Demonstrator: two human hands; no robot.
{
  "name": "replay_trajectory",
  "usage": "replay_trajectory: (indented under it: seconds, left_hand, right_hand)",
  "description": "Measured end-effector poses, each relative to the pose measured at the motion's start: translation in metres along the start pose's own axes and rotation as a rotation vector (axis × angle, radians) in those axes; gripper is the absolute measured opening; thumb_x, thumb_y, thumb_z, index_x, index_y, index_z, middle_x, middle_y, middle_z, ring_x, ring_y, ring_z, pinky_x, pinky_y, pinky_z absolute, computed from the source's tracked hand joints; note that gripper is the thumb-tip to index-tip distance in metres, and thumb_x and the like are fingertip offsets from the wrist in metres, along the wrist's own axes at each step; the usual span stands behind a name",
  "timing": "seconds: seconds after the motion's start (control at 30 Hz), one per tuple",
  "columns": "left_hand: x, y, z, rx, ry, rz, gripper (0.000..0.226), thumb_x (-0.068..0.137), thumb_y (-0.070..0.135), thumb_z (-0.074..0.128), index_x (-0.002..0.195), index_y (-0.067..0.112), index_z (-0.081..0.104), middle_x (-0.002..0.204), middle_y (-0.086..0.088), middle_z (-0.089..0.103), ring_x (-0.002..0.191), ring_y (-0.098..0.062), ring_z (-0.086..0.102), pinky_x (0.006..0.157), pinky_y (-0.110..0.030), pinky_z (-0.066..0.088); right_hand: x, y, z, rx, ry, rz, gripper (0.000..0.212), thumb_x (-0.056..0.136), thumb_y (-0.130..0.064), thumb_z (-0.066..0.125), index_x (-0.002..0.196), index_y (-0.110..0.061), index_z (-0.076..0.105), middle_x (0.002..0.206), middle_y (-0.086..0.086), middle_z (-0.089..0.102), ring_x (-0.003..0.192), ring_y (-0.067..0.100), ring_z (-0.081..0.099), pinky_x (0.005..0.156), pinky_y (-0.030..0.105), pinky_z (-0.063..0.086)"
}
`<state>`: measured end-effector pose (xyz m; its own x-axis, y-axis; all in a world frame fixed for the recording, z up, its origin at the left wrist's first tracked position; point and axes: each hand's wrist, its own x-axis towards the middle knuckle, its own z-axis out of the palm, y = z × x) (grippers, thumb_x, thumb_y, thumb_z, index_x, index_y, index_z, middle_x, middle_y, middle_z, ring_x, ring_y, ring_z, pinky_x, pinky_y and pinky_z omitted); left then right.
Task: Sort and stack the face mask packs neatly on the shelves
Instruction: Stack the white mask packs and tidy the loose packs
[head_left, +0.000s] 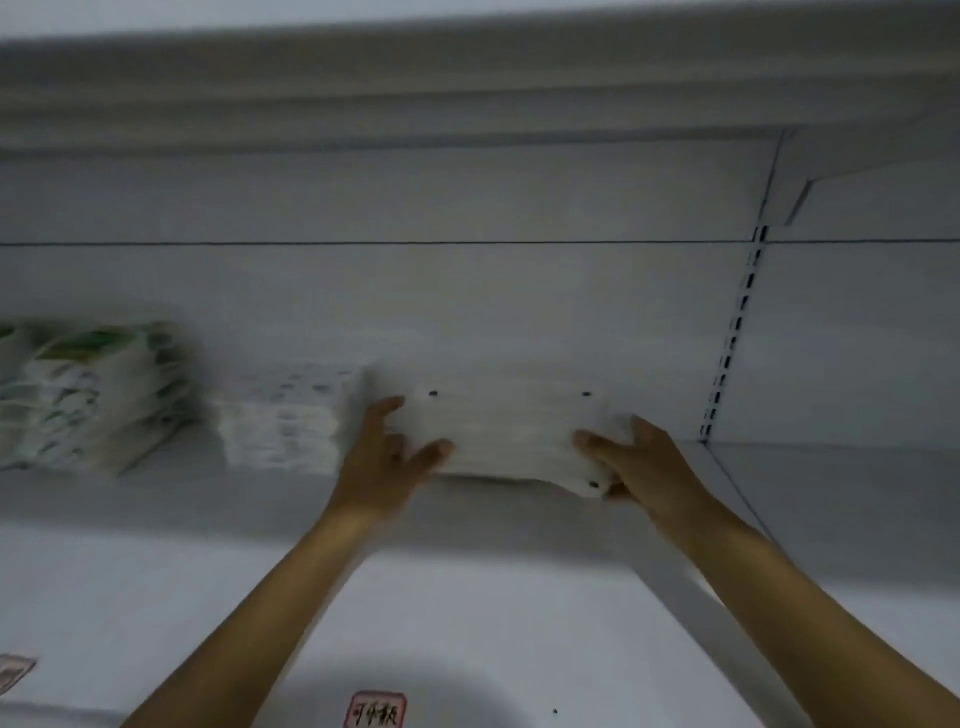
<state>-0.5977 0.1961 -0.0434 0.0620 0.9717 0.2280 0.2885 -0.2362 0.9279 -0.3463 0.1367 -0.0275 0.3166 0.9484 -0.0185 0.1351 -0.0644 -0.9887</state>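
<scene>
A white stack of face mask packs sits at the middle of the white shelf, small dark dots at its corners. My left hand grips its left end, thumb on the front, and my right hand grips its right end, fingers curled under the near corner. Left of it stands a second white stack of packs, blurred. Further left lies a leaning pile of green-and-white packs.
The shelf above overhangs close overhead. A slotted upright divides this bay from the one to the right. Below, a lower white surface carries a red-framed label and another pack's corner at far left.
</scene>
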Motion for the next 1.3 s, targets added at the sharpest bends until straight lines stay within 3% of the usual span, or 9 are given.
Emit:
replay_trajectory:
  seconds: [0.1, 0.2, 0.33, 0.4, 0.57, 0.77, 0.9, 1.1, 1.3]
  left_hand:
    - [0.031, -0.024, 0.008, 0.291, 0.059, 0.222, 0.091, 0.070, 0.061, 0.075, 0.140, 0.015, 0.040, 0.123, -0.008, 0.056, 0.109, -0.024, 0.056, 0.100, -0.041, 0.045]
    - [0.044, -0.046, 0.024, 0.714, -0.033, 0.668, 0.082, 0.067, 0.069, 0.054, 0.135, 0.023, 0.050, 0.143, -0.007, 0.049, 0.126, -0.030, 0.049, 0.101, -0.045, 0.042]
    - [0.058, -0.052, 0.046, 0.793, -0.229, 0.869, 0.056, 0.075, 0.059, 0.049, 0.116, 0.025, 0.069, 0.119, -0.002, 0.069, 0.103, -0.026, 0.068, 0.087, -0.041, 0.053]
    - [0.065, -0.044, 0.051, 0.764, -0.221, 0.842, 0.045, 0.081, 0.048, 0.045, 0.106, 0.024, 0.073, 0.105, -0.001, 0.073, 0.089, -0.026, 0.070, 0.075, -0.035, 0.057]
    - [0.098, -0.021, 0.053, 0.782, -0.290, 0.507, 0.034, 0.098, 0.049, 0.043, 0.105, 0.025, 0.067, 0.108, 0.000, 0.069, 0.100, -0.026, 0.062, 0.072, -0.029, 0.039]
    - [0.110, -0.015, 0.055, 0.731, -0.382, 0.327, 0.042, 0.098, 0.042, 0.048, 0.061, 0.023, 0.041, 0.068, 0.007, 0.047, 0.078, -0.020, 0.052, 0.064, -0.029, 0.030]
    - [0.103, -0.018, 0.055, 0.684, -0.392, 0.316, 0.041, 0.100, 0.042, 0.044, 0.061, 0.029, 0.038, 0.071, 0.009, 0.045, 0.078, -0.016, 0.049, 0.063, -0.029, 0.028]
    - [0.103, -0.018, 0.054, 0.648, -0.391, 0.332, 0.041, 0.101, 0.039, 0.042, 0.062, 0.028, 0.036, 0.072, 0.007, 0.045, 0.079, -0.018, 0.049, 0.065, -0.029, 0.031]
    - [0.105, -0.016, 0.053, 0.582, -0.452, 0.254, 0.035, 0.103, 0.039, 0.036, 0.078, 0.021, 0.051, 0.087, -0.001, 0.056, 0.088, -0.023, 0.055, 0.070, -0.030, 0.035]
  right_hand:
    - [0.039, 0.004, 0.017, -0.130, 0.053, 0.117, 0.055, 0.083, -0.030, 0.075, 0.123, 0.000, 0.054, 0.089, 0.015, 0.065, 0.052, 0.013, 0.057, 0.041, 0.021, 0.044]
    - [0.054, 0.010, 0.023, -0.269, 0.049, 0.198, 0.037, 0.081, -0.025, 0.078, 0.093, -0.001, 0.053, 0.066, 0.012, 0.056, 0.045, 0.016, 0.049, 0.043, 0.024, 0.038]
    - [0.059, 0.006, 0.019, -0.190, 0.092, 0.213, 0.040, 0.082, -0.030, 0.077, 0.098, 0.002, 0.059, 0.071, 0.013, 0.056, 0.049, 0.017, 0.047, 0.042, 0.023, 0.038]
    - [0.057, 0.010, 0.015, -0.111, 0.172, 0.177, 0.047, 0.085, -0.040, 0.070, 0.109, -0.001, 0.061, 0.075, 0.013, 0.060, 0.050, 0.018, 0.051, 0.042, 0.022, 0.037]
    - [0.041, 0.043, 0.008, -0.006, 0.407, -0.011, 0.040, 0.094, -0.043, 0.055, 0.106, -0.005, 0.061, 0.081, 0.010, 0.069, 0.053, 0.017, 0.060, 0.045, 0.023, 0.044]
    - [0.036, 0.055, 0.012, -0.100, 0.364, -0.142, 0.027, 0.096, -0.042, 0.052, 0.098, -0.017, 0.063, 0.082, 0.004, 0.070, 0.052, 0.005, 0.061, 0.049, 0.023, 0.047]
    - [0.035, 0.058, 0.010, -0.058, 0.413, -0.189, 0.023, 0.093, -0.044, 0.055, 0.100, -0.024, 0.061, 0.090, 0.002, 0.068, 0.063, 0.002, 0.063, 0.053, 0.022, 0.048]
    - [0.035, 0.056, 0.013, -0.205, 0.333, -0.201, 0.043, 0.083, -0.045, 0.068, 0.121, -0.031, 0.054, 0.100, -0.007, 0.063, 0.087, 0.003, 0.060, 0.065, 0.013, 0.042]
    - [0.038, 0.059, 0.012, -0.126, 0.322, -0.219, 0.053, 0.081, -0.057, 0.055, 0.123, -0.025, 0.054, 0.106, -0.002, 0.065, 0.090, 0.010, 0.065, 0.064, 0.017, 0.043]
